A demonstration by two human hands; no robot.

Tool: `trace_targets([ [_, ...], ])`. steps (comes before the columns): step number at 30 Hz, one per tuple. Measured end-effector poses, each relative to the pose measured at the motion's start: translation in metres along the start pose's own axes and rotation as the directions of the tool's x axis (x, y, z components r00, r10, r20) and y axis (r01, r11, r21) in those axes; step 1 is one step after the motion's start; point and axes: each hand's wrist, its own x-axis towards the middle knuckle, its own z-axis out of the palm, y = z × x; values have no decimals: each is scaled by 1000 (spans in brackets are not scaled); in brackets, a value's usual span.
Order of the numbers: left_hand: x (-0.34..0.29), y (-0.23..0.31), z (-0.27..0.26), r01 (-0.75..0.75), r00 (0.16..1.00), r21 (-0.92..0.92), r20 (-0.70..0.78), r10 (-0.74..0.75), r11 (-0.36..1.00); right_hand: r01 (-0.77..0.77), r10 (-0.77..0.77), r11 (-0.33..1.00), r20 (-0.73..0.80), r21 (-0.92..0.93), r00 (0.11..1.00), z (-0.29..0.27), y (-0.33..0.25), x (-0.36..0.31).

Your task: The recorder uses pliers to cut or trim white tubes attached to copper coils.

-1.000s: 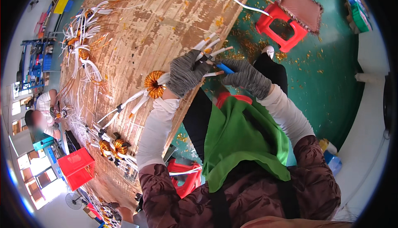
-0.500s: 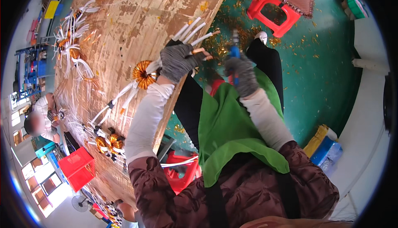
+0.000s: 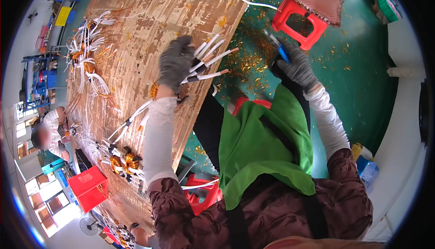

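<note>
In the head view, the left hand (image 3: 176,65), in a grey glove, was over the worn wooden table (image 3: 149,40), just beside a bundle of white wires (image 3: 217,59). This hand was blurred, so I cannot tell whether its fingers were closed on the bundle or only lay against it. The wires spread out to the right of this hand, with copper-coloured ends (image 3: 235,49) toward the table edge, and the orange wound coil (image 3: 154,90) was partly hidden behind the left wrist. The right hand (image 3: 297,68), gloved also, was closed around a blue-handled tool (image 3: 283,53), whose tip pointed forward and to the left of that hand. It was above the floor, well apart from the wires, with the red stool (image 3: 312,40) in front of it and copper-coloured scraps (image 3: 253,63) at its left. In my judgement, good work here asked for a firm left grip behind the wire ends, so that a single wire could not slip or turn. The tool seemed best brought to one end at a time, with light pressure, its tip directed away from the left fingers and from the dark trouser leg (image 3: 277,71) near the right hand.
</note>
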Motion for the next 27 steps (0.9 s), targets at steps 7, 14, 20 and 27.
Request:
trace_targets([
  [7, -5, 28, 15, 377, 918, -254, 231, -323, 891, 296, -284, 883, 88, -364, 955, 40, -52, 22],
  [14, -7, 35, 0, 544, 838, -502, 370, -402, 672, 356, -352, 855, 82, -378, 932, 50, -76, 46],
  [20, -8, 41, -6, 575, 817, -595, 379, -436, 561, 448, -435, 847, 110, -287, 893, 63, -88, 53],
  [27, -12, 38, 1, 441, 896, -600, 248, -369, 668, 477, -481, 798, 86, -369, 872, 67, -96, 58],
])
